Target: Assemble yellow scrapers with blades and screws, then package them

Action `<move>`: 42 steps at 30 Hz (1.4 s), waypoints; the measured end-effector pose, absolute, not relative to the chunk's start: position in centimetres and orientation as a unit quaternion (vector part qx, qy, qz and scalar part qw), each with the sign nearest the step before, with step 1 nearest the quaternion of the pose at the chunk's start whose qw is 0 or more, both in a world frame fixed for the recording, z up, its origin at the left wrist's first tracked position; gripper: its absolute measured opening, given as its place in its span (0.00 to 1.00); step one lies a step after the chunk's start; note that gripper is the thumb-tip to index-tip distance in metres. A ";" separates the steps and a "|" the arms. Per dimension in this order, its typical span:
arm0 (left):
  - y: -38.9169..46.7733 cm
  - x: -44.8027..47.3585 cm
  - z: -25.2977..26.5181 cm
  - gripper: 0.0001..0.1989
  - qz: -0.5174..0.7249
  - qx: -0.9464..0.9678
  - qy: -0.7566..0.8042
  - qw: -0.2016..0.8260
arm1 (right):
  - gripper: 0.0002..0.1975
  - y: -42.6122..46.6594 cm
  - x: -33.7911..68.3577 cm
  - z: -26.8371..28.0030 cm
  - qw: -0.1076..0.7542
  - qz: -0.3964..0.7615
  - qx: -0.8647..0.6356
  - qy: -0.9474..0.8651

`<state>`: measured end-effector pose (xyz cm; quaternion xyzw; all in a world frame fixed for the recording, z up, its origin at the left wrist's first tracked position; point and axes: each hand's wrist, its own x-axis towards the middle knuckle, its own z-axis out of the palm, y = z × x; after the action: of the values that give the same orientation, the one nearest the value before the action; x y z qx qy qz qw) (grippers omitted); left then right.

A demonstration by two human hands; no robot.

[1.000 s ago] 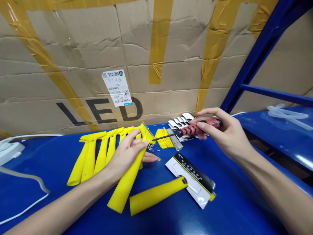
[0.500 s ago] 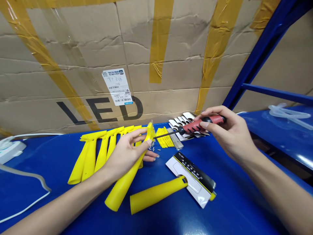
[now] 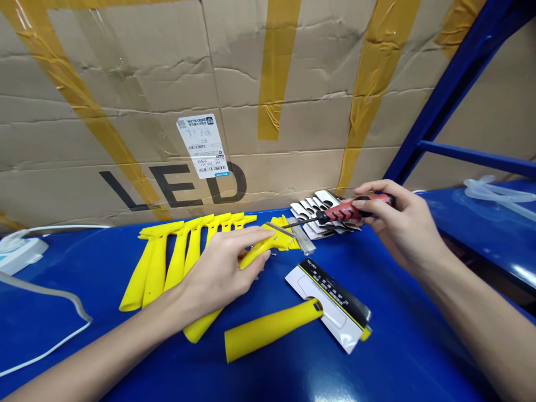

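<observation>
1. The left hand (image 3: 221,268) has its fingers (image 3: 255,237) wrapped over a yellow scraper (image 3: 251,257), pressing it flat on the blue table (image 3: 397,346), its blade end pointing toward the box
2. The right hand (image 3: 397,223) has thumb and fingertips pinched shut on the red-and-black screwdriver (image 3: 347,211), held level above the table, its tip just over the scraper's head
3. A row of loose yellow handles (image 3: 167,257) lies fanned out just left of the held scraper
4. A stack of metal blades (image 3: 318,215) sits under the screwdriver shaft
5. A packaged scraper (image 3: 330,301) lies nearer, beside 1 yellow sleeve (image 3: 268,335)
6. A taped cardboard box (image 3: 268,84) marked LED stands behind
</observation>
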<state>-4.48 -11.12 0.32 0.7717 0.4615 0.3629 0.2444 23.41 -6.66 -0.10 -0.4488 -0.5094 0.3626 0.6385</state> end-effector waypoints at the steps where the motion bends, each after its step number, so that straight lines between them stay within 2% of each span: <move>1: -11.2 -4.5 0.4 0.16 0.358 0.771 0.468 0.244 | 0.07 -6.7 23.4 -0.1 0.638 0.366 -0.450 -0.507; 4: -11.3 -4.5 0.6 0.19 0.331 0.761 0.495 0.258 | 0.07 -6.7 23.3 -0.1 0.638 0.366 -0.453 -0.503; 9: -11.1 -4.1 0.8 0.25 0.358 0.622 0.525 0.456 | 0.06 -6.7 23.2 0.0 0.665 0.380 -0.426 -0.481; 13: -10.8 -3.9 0.9 0.18 0.382 0.561 0.514 0.525 | 0.04 -7.0 22.8 0.2 0.671 0.403 -0.393 -0.483; 18: -10.6 -4.2 0.7 0.16 0.385 0.561 0.485 0.549 | 0.07 -7.2 22.3 -0.2 0.638 0.381 -0.403 -0.534; 35: -10.6 -4.6 0.2 0.18 0.390 0.549 0.462 0.577 | 0.08 -6.9 22.5 -0.5 0.647 0.346 -0.410 -0.541; 38: -10.8 -4.4 0.3 0.17 0.392 0.557 0.462 0.568 | 0.08 -7.5 22.3 -0.3 0.631 0.296 -0.438 -0.568; 42: -11.0 -4.0 0.3 0.15 0.413 0.563 0.478 0.533 | 0.20 -8.8 21.9 0.5 0.562 0.184 -0.520 -0.617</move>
<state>-3.96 -11.00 0.33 0.5627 0.4785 0.4126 0.5331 21.86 -8.83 0.48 -0.5199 -0.6167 0.1837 0.5618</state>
